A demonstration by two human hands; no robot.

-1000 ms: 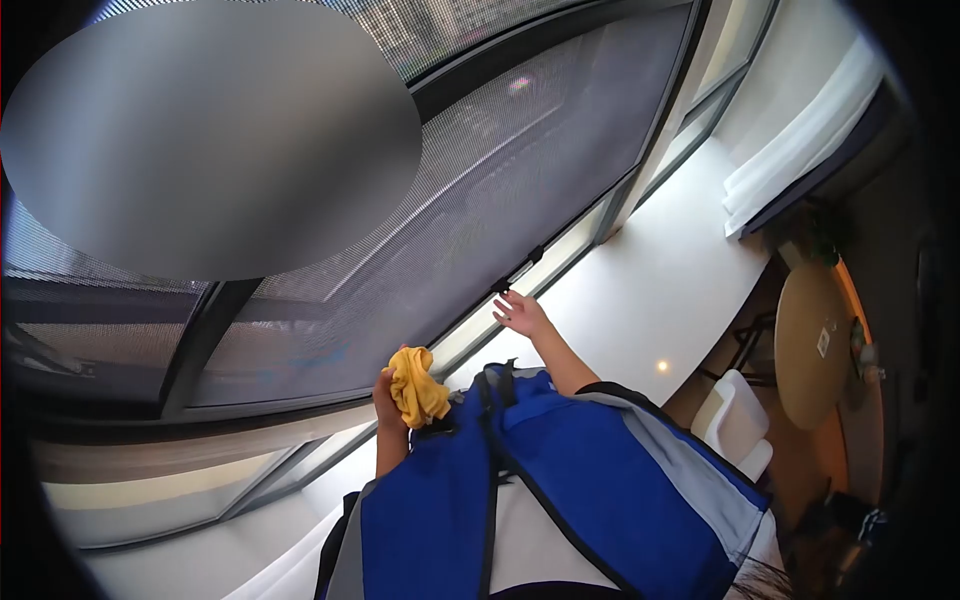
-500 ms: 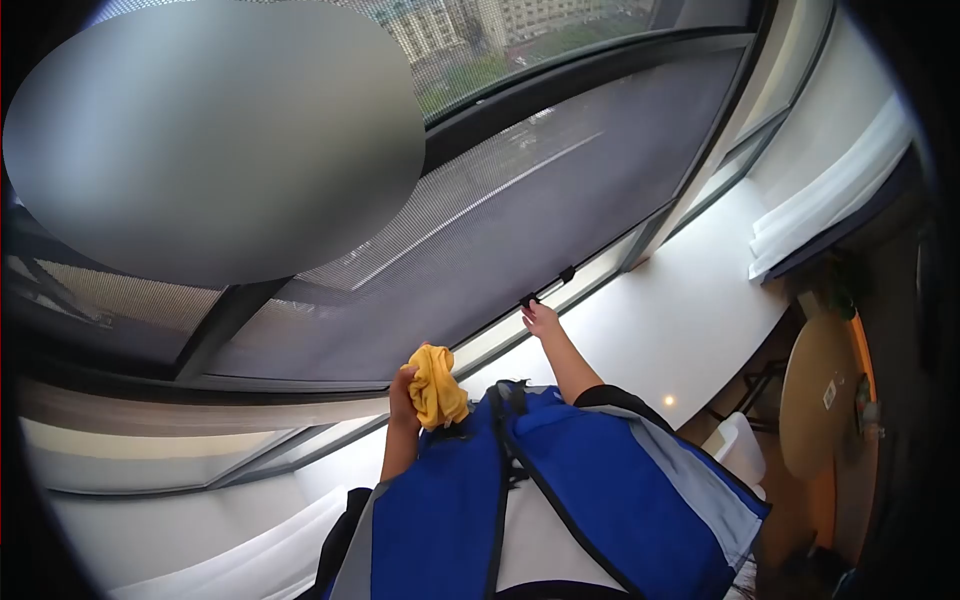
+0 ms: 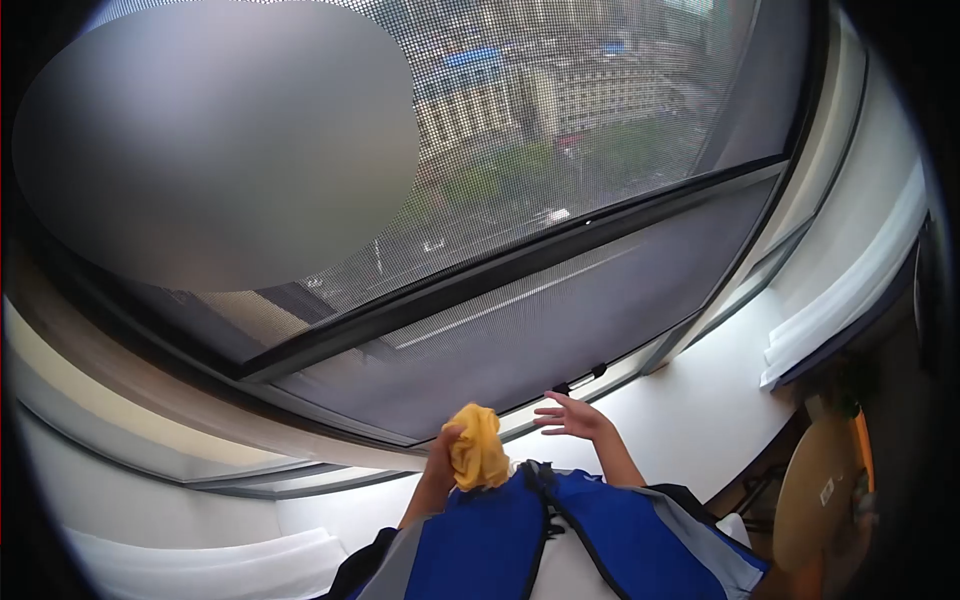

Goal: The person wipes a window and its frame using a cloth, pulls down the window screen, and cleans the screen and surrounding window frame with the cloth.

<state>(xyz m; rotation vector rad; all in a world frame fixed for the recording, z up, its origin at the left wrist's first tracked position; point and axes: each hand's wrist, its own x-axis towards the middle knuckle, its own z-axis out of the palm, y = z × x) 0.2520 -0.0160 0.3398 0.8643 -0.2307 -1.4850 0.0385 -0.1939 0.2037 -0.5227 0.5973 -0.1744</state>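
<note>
A crumpled yellow cloth [image 3: 478, 447] is gripped in my left hand [image 3: 441, 462], in front of my blue vest [image 3: 465, 535]. My right hand [image 3: 573, 417] is empty, its fingers spread and pointing left. Just above its fingertips is a small black handle [image 3: 580, 380] on the lower edge of the mesh screen [image 3: 560, 300]. A narrow gap seems to lie between hand and handle. The screen covers a large window with a dark crossbar [image 3: 520, 255].
A white sill [image 3: 730, 410] curves along below the window. White curtains hang at the lower left [image 3: 210, 565] and at the right [image 3: 850, 290]. A round table [image 3: 815, 495] stands at the lower right. A grey blur hides the upper left.
The view has tilted up, showing more buildings through the screen. My right hand, at the handle half a second ago, is now off it with fingers spread. The cloth stays in my left hand.
</note>
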